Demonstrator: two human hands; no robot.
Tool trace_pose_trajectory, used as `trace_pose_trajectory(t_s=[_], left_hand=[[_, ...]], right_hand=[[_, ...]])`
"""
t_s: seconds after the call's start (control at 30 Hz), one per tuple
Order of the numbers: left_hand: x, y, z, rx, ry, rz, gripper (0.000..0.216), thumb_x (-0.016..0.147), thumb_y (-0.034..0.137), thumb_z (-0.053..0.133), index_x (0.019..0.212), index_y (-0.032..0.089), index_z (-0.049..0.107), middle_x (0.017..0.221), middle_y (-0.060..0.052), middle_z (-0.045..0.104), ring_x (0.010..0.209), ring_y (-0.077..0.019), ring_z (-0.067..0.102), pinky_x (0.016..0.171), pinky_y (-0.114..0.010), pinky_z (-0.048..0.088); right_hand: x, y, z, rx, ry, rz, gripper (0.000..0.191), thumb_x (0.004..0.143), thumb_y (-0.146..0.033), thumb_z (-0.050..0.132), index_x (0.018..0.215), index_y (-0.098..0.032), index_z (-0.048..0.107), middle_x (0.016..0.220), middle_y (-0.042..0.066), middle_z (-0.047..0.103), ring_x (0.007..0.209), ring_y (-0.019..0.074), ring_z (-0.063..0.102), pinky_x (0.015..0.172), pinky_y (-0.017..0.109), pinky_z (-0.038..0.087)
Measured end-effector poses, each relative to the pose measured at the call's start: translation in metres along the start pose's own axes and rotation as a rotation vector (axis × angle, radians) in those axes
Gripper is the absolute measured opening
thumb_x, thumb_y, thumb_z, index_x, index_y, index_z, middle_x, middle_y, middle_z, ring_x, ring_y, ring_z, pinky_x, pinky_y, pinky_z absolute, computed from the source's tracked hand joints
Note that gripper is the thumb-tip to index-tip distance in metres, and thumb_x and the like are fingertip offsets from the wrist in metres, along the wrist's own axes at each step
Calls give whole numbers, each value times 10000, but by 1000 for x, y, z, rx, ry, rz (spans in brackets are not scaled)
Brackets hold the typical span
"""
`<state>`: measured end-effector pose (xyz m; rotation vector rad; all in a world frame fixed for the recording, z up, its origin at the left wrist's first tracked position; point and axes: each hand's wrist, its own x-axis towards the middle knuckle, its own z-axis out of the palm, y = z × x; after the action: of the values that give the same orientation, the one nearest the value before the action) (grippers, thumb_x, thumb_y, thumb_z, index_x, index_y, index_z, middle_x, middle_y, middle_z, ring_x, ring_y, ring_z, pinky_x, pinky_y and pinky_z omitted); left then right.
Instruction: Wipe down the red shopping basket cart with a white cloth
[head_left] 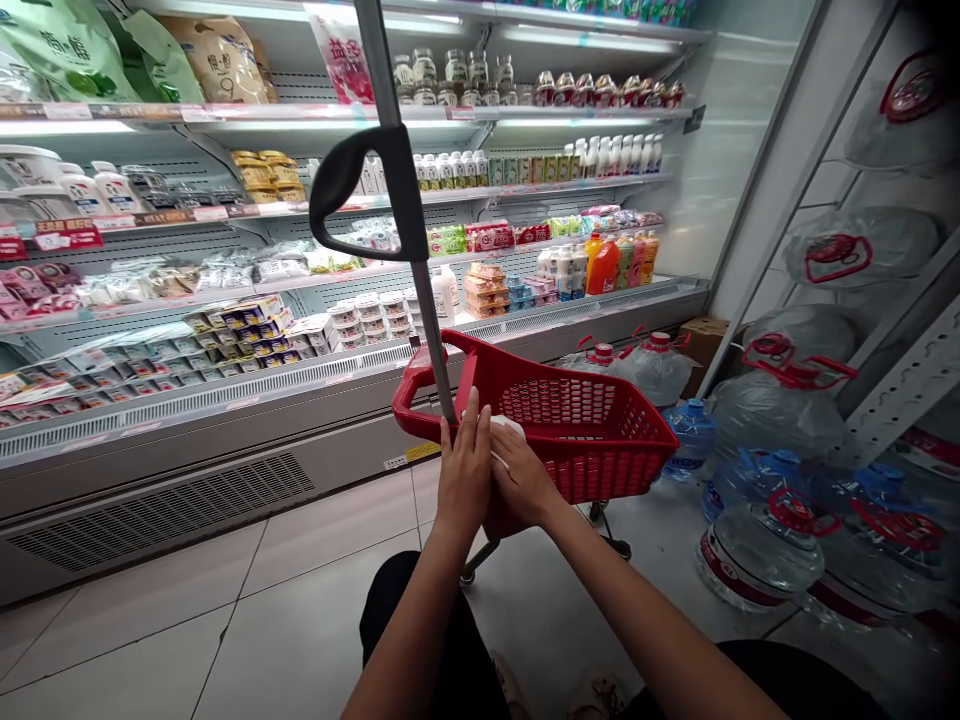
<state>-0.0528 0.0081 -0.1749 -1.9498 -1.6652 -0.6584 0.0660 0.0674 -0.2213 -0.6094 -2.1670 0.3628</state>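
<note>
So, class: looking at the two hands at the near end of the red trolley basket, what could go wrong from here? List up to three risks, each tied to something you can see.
1. Both hands, left and right, press a white object on the red trolley basket's rim; it might slip.
2. The basket stands on a wheel, so pushing could roll it toward the water jugs.
3. The tall handle pole could swing.
</note>
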Motion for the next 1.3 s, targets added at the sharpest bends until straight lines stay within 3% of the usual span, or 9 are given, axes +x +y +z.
trace_pose_trajectory(t_s=[0.1,0.17,0.37,0.57,0.7,0.87,0.97,1.1,1.3], left_hand=[[-4,-5,7,7,-4,-6,759,929,38,380,1657,102,178,1713,-155,249,1597,-225,222,1319,-507,167],[-8,-4,13,12,-25,1,815,891,45,440,1665,160,211,1715,-107,263,1595,-241,227,1328,-511,128],[-18,2,24,5,-34,12,936,807,9,556,1652,300,278,1758,-36,87,1616,-292,94,1320,-525,178],[-16,1,24,-17,-53,59,894,787,72,642,1609,299,374,1755,-62,140,1614,-322,114,1320,-553,164],[-13,8,25,-18,-62,46,849,781,148,696,1579,264,431,1724,-110,252,1602,-323,196,1323,-550,157],[-9,18,29,-8,-48,31,774,837,181,649,1578,244,435,1693,-111,334,1590,-296,249,1326,-532,164],[-10,16,32,2,-53,43,771,856,150,598,1597,225,400,1705,-95,311,1601,-266,215,1333,-500,151],[-13,5,31,-1,-81,91,859,807,122,624,1617,232,360,1741,-88,197,1615,-270,152,1334,-490,130],[-8,-12,26,-4,-108,76,883,805,156,654,1624,284,348,1757,-41,125,1619,-292,118,1331,-510,113]], right_hand=[[-9,8,-6,-75,19,-4,658,1005,-179,323,1656,-267,287,1650,35,428,1532,219,360,1278,522,299],[-22,18,-14,-151,22,14,683,993,-166,319,1665,-270,253,1658,35,413,1531,226,358,1273,531,302],[-84,71,-53,-411,15,96,713,986,-171,337,1680,-258,198,1662,22,403,1528,233,360,1281,500,294],[-131,120,-88,-557,111,302,654,1021,-222,301,1671,-267,239,1637,37,445,1515,248,390,1281,537,274],[-111,105,-63,-476,187,368,633,1040,-229,245,1673,-258,227,1658,56,413,1553,243,327,1276,547,277],[-51,45,-7,-289,156,174,670,1027,-186,253,1685,-247,142,1708,50,310,1582,197,251,1294,505,256],[-38,35,-2,-260,154,110,669,1018,-163,263,1678,-234,178,1692,58,346,1567,187,284,1299,493,249],[-67,72,-36,-340,103,117,636,990,-171,318,1622,-237,352,1593,62,500,1492,227,414,1276,531,283],[-138,146,-105,-546,143,345,542,992,-236,326,1490,-222,539,1449,91,626,1389,270,529,1250,584,289]])
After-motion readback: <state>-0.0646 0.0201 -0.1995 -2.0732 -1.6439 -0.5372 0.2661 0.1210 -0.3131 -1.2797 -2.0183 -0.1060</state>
